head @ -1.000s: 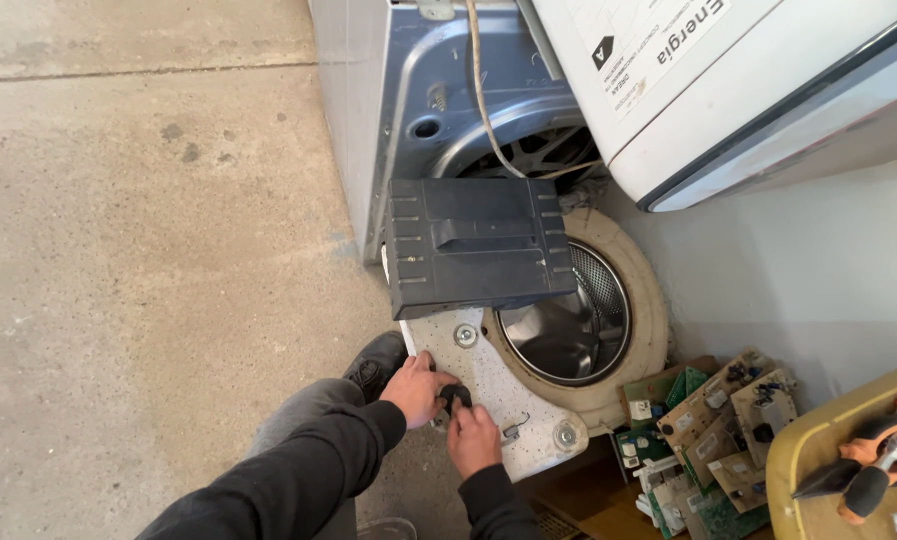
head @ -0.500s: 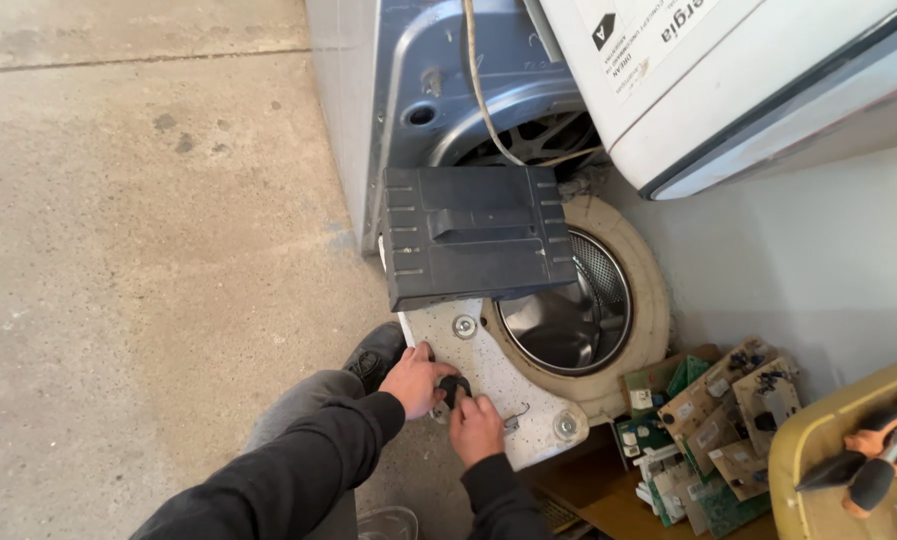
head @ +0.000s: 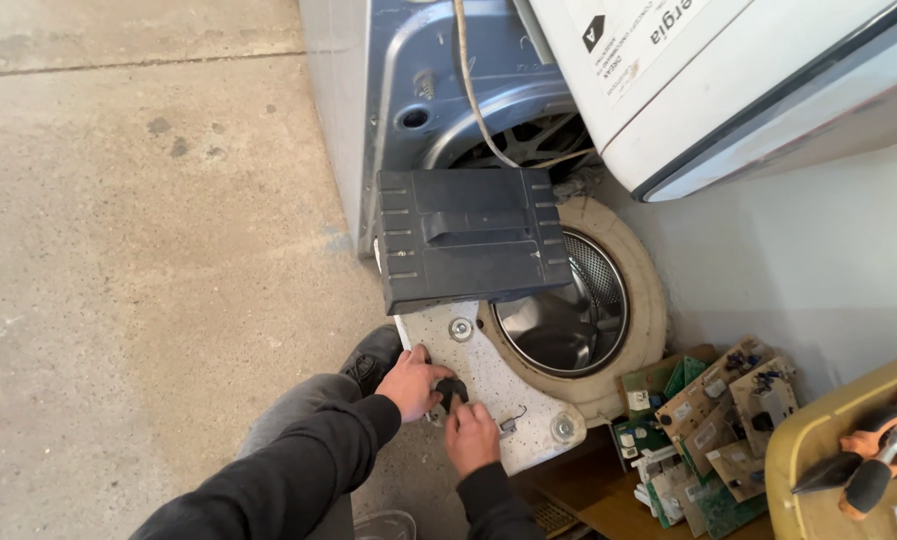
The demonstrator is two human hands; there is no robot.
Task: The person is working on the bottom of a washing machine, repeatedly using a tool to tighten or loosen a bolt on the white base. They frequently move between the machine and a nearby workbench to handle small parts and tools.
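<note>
Little has shifted; both hands, left hand (head: 411, 380) and right hand (head: 470, 437), grasp black knob (head: 451, 391); dark cover (head: 465, 238) overhangs; circuit boards (head: 708, 430) nearby.

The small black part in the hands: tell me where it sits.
The small black part sits low centre in the head view, between the left hand and right hand, against the speckled white tub front.

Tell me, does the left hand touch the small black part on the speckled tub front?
Touching. The head view shows the left hand with its fingers closed against the small black part on the speckled tub front, no gap between them.
</note>
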